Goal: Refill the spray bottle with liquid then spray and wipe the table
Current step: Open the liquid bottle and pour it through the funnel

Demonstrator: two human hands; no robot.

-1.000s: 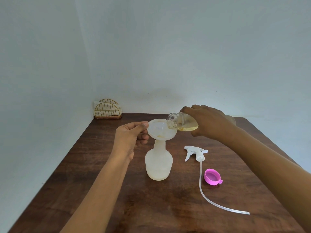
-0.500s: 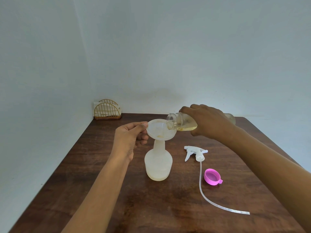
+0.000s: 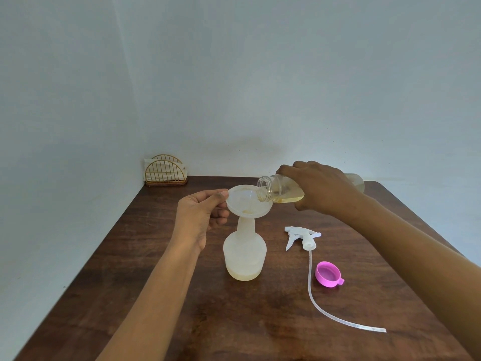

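Wooden table (image 3: 156, 295), spray bottle (image 3: 244, 256) between hands, funnel (image 3: 247, 201) pinched.

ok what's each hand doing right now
Left hand: closed, pinching the rim of the funnel on the spray bottle.
Right hand: closed around the tilted refill bottle.

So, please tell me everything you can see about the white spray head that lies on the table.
The spray head is white plastic, with a nozzle, a trigger and a screw collar. It is unscrewed and lies on its side on the brown wooden table, right of the spray bottle. A long translucent dip tube runs from its collar toward the camera, curving right, past the pink cap. Neither hand touches it.
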